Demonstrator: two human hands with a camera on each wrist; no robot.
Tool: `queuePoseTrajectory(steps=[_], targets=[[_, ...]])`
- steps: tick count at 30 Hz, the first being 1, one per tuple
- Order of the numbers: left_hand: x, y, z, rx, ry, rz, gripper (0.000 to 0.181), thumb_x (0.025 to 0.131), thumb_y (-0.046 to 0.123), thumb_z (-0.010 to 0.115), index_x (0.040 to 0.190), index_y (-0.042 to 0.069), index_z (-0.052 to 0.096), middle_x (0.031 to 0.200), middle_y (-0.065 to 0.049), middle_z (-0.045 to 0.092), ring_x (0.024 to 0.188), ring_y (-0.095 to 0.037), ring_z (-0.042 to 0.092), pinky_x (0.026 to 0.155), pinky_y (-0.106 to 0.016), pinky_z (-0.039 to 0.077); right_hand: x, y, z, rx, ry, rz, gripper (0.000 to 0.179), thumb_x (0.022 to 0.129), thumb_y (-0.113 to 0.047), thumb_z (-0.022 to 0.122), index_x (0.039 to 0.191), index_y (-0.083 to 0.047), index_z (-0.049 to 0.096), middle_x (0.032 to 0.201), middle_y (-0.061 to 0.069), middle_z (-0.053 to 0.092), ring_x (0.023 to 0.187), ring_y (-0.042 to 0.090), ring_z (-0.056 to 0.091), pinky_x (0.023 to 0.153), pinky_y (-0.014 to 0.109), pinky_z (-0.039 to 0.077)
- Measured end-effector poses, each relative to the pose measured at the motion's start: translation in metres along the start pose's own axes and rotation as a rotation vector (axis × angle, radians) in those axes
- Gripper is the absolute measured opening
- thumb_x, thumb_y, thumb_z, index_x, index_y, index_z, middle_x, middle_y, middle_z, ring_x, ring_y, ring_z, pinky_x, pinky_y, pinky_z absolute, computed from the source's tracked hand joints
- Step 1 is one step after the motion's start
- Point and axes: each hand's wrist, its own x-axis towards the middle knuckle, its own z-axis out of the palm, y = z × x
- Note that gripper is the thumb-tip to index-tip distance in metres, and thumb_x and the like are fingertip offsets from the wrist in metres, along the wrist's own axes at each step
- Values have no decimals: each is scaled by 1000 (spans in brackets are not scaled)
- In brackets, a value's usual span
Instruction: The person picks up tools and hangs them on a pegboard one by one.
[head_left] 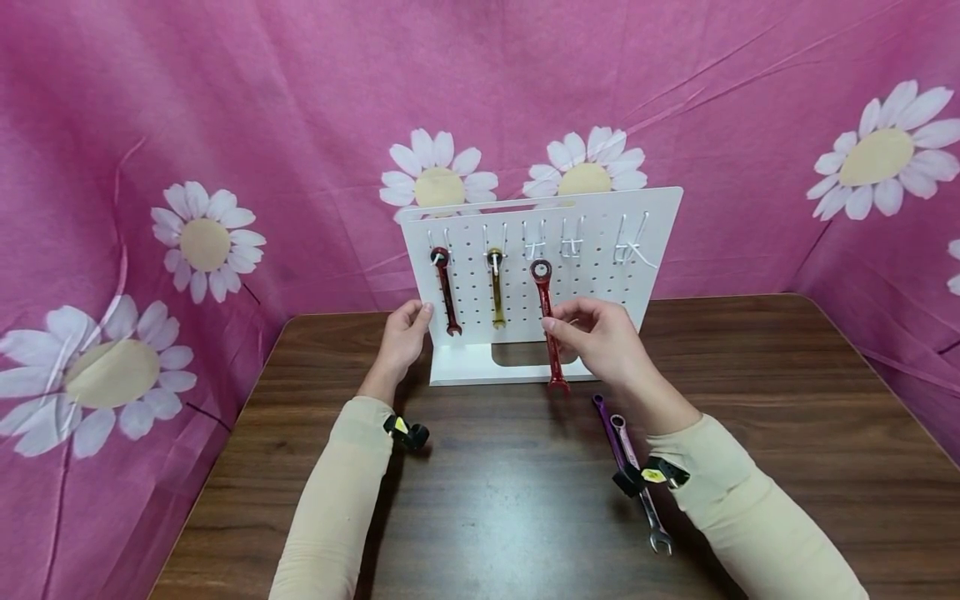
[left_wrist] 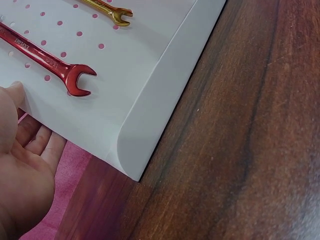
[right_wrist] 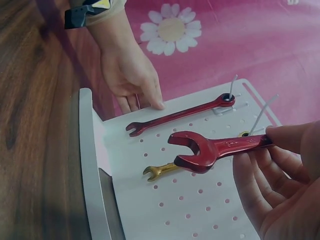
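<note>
My right hand (head_left: pixel 606 337) pinches a red combination wrench (head_left: pixel 546 293) between thumb and fingers, ring end up, in front of a white pegboard stand (head_left: pixel 663 208). In the right wrist view, the open end of this red wrench (right_wrist: pixel 205 152) points away from the palm. With thumb in front and fingers behind, my left hand (head_left: pixel 402 343) holds the board's left edge. A darker-looking red wrench (head_left: pixel 447 292) hangs from the leftmost hook. Beside it, a gold wrench (head_left: pixel 497 287) hangs by its ring end.
More white hooks (head_left: pixel 572 242) stick out along the board's upper right. A purple wrench (head_left: pixel 606 421) and a silver wrench (head_left: pixel 654 521) lie on the wooden table (head_left: pixel 487 500) near my right wrist, partly hidden by the wrist camera. Pink flowered cloth (head_left: pixel 315 125) hangs behind.
</note>
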Motion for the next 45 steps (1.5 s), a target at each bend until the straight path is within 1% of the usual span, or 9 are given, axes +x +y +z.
queuePoseTrajectory(steps=[6, 12, 16, 19, 22, 26, 33, 39, 45], targets=[[-1, -1, 0, -5, -3, -7, 33, 115, 25, 55, 121, -4, 69, 98, -7, 65, 96, -17, 57, 101, -50, 53, 6, -2, 5, -48, 38, -26, 20, 100, -15, 78, 108, 3, 76, 84, -3, 71, 73, 7, 63, 67, 24, 54], [-1, -1, 0, -4, -3, -20, 34, 115, 26, 55, 123, -3, 69, 110, -16, 68, 104, -19, 59, 101, -41, 52, 10, -2, 7, -25, 32, -19, 21, 100, -14, 77, 110, 5, 76, 84, -4, 70, 74, 6, 64, 69, 26, 57], [-2, -1, 0, 8, -3, -27, 34, 115, 27, 54, 123, -3, 69, 111, -15, 68, 104, -20, 59, 98, -38, 52, 13, 0, 8, -20, 25, -5, 23, 101, -13, 77, 112, 7, 74, 85, -2, 70, 74, 7, 64, 69, 26, 58], [-2, -1, 0, 13, -2, -29, 34, 115, 27, 54, 123, -2, 69, 110, -14, 68, 103, -19, 59, 98, -38, 52, 15, 1, 8, -26, 21, 13, 24, 102, -15, 76, 113, 6, 73, 88, 1, 71, 76, 8, 64, 68, 25, 57], [-3, -1, 0, 13, -9, -28, 34, 115, 27, 54, 122, -2, 69, 111, -15, 68, 103, -20, 59, 100, -43, 53, 17, 2, 8, -23, 22, 27, 26, 102, -17, 76, 115, 6, 73, 89, 2, 71, 76, 10, 65, 67, 24, 57], [-2, 0, -1, 16, -18, -29, 34, 115, 29, 53, 120, -1, 68, 112, -15, 67, 104, -22, 59, 101, -46, 53, 21, 7, 8, 0, 23, 40, 26, 102, -16, 76, 115, 7, 73, 85, -3, 71, 76, 9, 66, 69, 25, 60], [-2, 1, 0, 15, -18, -28, 33, 115, 29, 54, 119, -1, 69, 110, -14, 67, 103, -23, 59, 95, -39, 51, 31, 14, 10, 100, 16, 112, 29, 103, -15, 74, 118, 9, 70, 84, -11, 69, 77, 5, 65, 74, 29, 63], [-2, 0, 0, 18, -19, -34, 34, 115, 29, 54, 121, -1, 69, 115, -17, 69, 107, -24, 61, 101, -42, 53, 41, 15, 13, 172, 31, 216, 34, 105, -19, 73, 125, 8, 70, 95, -7, 68, 78, 6, 68, 83, 32, 64], [-1, -1, -1, 26, -13, -36, 34, 115, 30, 53, 120, 0, 68, 115, -17, 69, 105, -23, 60, 99, -42, 52, 53, 18, 16, 171, 54, 303, 40, 105, -27, 73, 129, 4, 71, 124, 5, 63, 89, 12, 67, 97, 36, 61]])
